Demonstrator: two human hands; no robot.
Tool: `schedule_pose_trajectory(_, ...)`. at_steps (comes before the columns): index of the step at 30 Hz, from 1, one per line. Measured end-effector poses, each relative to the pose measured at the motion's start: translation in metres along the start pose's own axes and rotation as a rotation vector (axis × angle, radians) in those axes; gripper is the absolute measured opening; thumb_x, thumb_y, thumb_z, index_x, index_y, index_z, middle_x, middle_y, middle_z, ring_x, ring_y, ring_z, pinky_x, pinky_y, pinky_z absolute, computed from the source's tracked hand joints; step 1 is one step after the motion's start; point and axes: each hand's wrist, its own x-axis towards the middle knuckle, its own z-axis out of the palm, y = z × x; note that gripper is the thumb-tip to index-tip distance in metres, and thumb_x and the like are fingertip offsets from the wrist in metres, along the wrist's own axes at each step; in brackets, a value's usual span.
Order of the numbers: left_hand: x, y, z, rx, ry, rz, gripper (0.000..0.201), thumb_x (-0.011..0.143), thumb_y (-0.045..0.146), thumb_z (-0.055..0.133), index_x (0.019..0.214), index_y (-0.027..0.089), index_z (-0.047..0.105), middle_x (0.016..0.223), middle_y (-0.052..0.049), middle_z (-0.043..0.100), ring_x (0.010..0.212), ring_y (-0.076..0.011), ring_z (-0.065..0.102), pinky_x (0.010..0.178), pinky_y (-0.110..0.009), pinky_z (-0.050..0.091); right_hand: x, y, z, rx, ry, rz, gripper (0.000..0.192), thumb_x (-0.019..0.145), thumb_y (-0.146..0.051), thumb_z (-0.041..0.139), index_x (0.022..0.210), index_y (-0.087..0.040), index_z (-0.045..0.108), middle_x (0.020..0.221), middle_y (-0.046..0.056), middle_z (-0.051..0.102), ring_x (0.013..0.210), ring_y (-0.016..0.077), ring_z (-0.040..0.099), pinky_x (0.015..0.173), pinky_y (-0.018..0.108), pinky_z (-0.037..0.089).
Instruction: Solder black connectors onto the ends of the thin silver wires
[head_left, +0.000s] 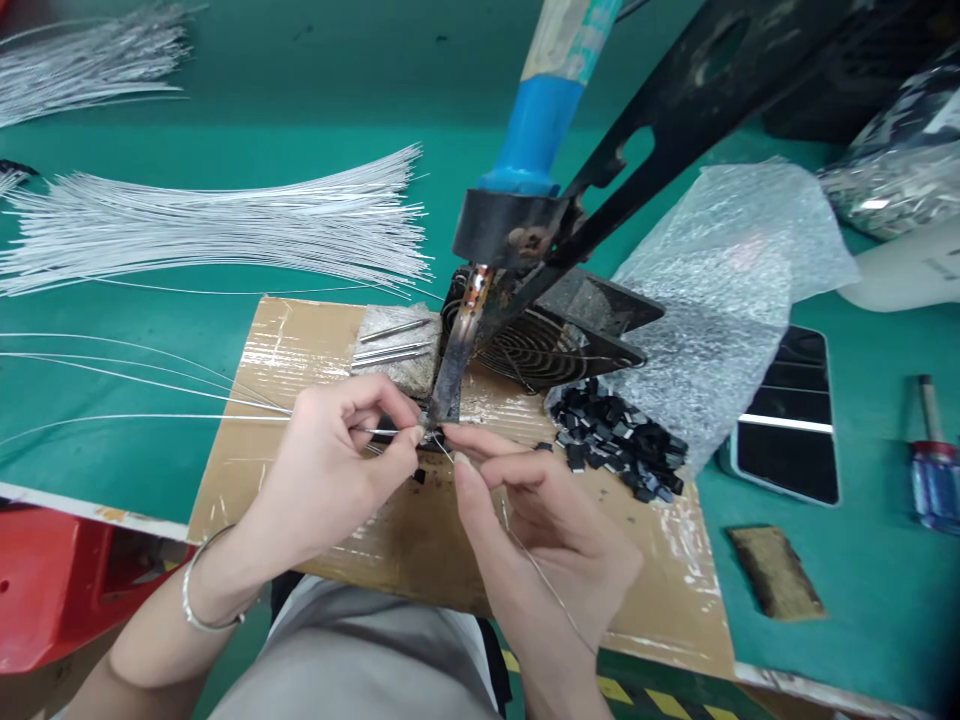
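Here, both hands (326,470) (551,530) pinch thin wires (187,416) near the soldering iron (534,130).

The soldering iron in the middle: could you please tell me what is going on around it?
A person's left hand holds thin white wires by the tip of the mounted soldering iron, and the right hand holds a thin silvery strand there. Small black pieces lie piled to the right; a white wire bundle lies at the left.
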Motion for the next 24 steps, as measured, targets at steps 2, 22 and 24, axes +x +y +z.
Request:
schedule_pose_trajectory(2,0.0000,-0.0001,-0.0003,0.002,0.004,0.005,0.007,0.079,0.020,0.069,0.072,0.018,0.067,0.076,-0.006,0.070,0.064,-0.0146,0.056,0.051,-0.025,0.033,0.0004,0.0014,-0.0006,0.002,0.002,-0.008,0.015,0.091,-0.014,0.072,0.082,-0.023,0.065,0.110,0.005,0.082,0.099,0.0197,0.079,0.090,0.033,0.061)
schedule_pose_trajectory(22,-0.0013,-0.0018,0.0001,-0.004,0.007,0.023,0.008,0.080,0.022,0.067,0.073,0.018,0.067,0.076,-0.006,0.070,0.065,-0.0161,0.060,0.052,-0.026,0.037,0.0006,0.0025,0.0002,0.009,0.010,-0.010,0.015,0.090,-0.013,0.073,0.081,-0.023,0.066,0.109,0.003,0.082,0.098,0.0180,0.079,0.090,0.031,0.060)
schedule_pose_trajectory(24,-0.0017,-0.0024,-0.0002,-0.004,0.005,0.023,0.008,0.080,0.022,0.067,0.073,0.018,0.067,0.077,-0.006,0.071,0.066,-0.0161,0.060,0.052,-0.026,0.037,0.0002,0.0022,0.0006,0.019,0.020,0.010,0.015,0.091,-0.015,0.074,0.080,-0.023,0.066,0.108,0.003,0.082,0.099,0.0181,0.078,0.090,0.031,0.059)
